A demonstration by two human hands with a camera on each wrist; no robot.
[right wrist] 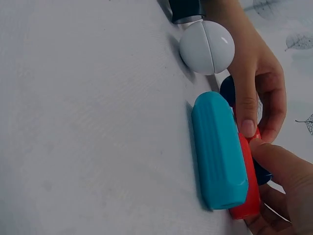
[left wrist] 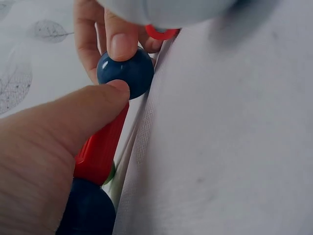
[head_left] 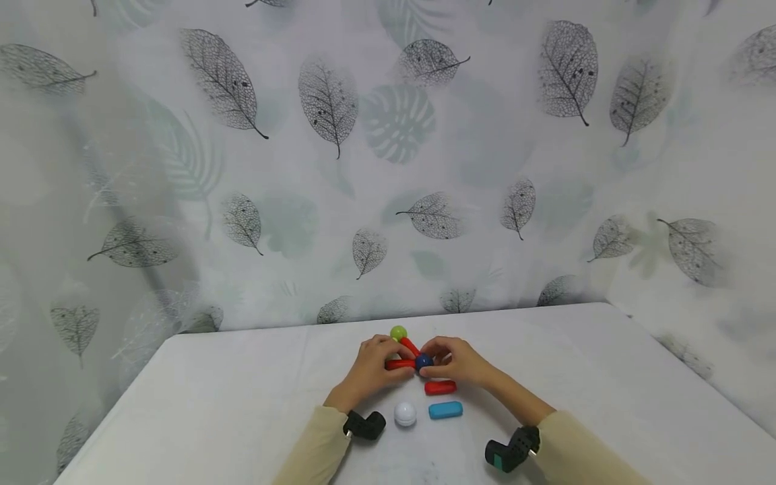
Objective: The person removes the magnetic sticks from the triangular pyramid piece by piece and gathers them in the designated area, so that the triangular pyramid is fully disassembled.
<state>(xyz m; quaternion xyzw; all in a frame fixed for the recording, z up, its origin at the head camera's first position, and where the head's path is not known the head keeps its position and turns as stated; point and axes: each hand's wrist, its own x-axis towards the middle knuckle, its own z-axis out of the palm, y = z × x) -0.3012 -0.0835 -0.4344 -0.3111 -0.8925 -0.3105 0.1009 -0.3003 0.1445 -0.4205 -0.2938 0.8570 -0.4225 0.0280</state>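
Both hands meet at the middle of the white table [head_left: 242, 391]. My left hand [head_left: 388, 355] grips a red stick [head_left: 400, 364] [left wrist: 100, 147] lying level. At that stick's right end my right hand [head_left: 432, 356] pinches a dark blue ball [head_left: 423, 362] [left wrist: 125, 72]. A second red stick [head_left: 409, 345] slants up from there to a green ball [head_left: 398, 332]. In the left wrist view another dark blue ball [left wrist: 88, 210] sits at the stick's other end, partly hidden by my palm.
Loose pieces lie just in front of the hands: a red stick [head_left: 440, 387], a cyan stick [head_left: 445, 410] [right wrist: 217, 149] and a white ball [head_left: 405, 414] [right wrist: 206, 47]. A leaf-print curtain [head_left: 388, 168] hangs behind the table. The table's right edge [head_left: 667, 364] runs diagonally.
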